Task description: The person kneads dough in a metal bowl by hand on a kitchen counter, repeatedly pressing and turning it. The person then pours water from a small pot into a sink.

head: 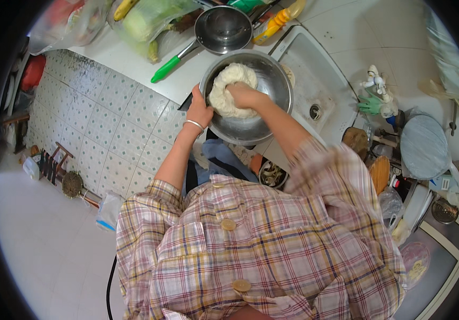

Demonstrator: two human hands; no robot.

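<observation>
A large metal mixing bowl [277, 92] sits at the counter's edge beside the sink, with a lump of pale dough [223, 102] against its left inner wall. My right hand [244, 95] presses into the middle of the dough; its fingertips are sunk in and hidden. At the bowl's left rim, my left hand [200, 110], with a silver bangle at the wrist, grips the edge, thumb pointing up along the outside.
Behind the bowl lies a frying pan [223, 29] with a green handle, near a yellow-orange bottle [271, 30]. Bagged vegetables [145, 24] stand back left. The white sink [313, 80] adjoins on the right. A pot of scraps [272, 174] is on the floor.
</observation>
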